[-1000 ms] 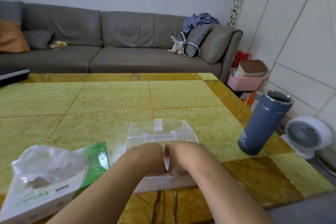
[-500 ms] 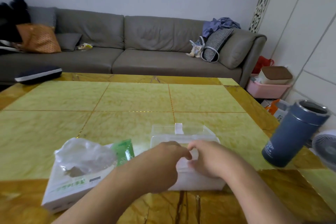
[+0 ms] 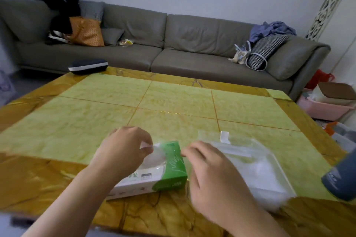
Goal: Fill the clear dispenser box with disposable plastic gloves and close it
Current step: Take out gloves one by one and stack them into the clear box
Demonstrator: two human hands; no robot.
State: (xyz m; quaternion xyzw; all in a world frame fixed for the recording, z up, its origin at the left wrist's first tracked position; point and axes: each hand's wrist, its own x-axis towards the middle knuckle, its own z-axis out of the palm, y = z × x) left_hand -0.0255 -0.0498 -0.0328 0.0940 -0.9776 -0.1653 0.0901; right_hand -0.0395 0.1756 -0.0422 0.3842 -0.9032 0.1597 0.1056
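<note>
1. Progress looks early, as I judge it: the glove carton [image 3: 154, 171] lies near the front edge of the counter [image 3: 173, 100], and thin clear gloves [image 3: 154, 152] stand bunched at its top opening, so stock is left to move.
2. The left hand [image 3: 123, 148] hangs over the carton's left half, fingers curled, and it pinches a wisp of the clear film at its fingertips.
3. The right hand [image 3: 212, 175] sits just right of the carton, between it and the clear dispenser box [image 3: 248, 161]; its fingers reach toward the carton's green end. Motion blur keeps me from telling whether they grip any film.
4. The dispenser box stands toward the front right of the counter, touching or nearly touching the right hand. Something pale shows through its walls, but whether that is gloves already loaded, I cannot say. Whether its lid is up or down is also unclear.
5. A dark blue flask [image 3: 341, 177] stands at the counter's right edge, cut off by the frame.
6. What remains, by my reading: pull gloves out, pack them into the box, and shut it.
</note>
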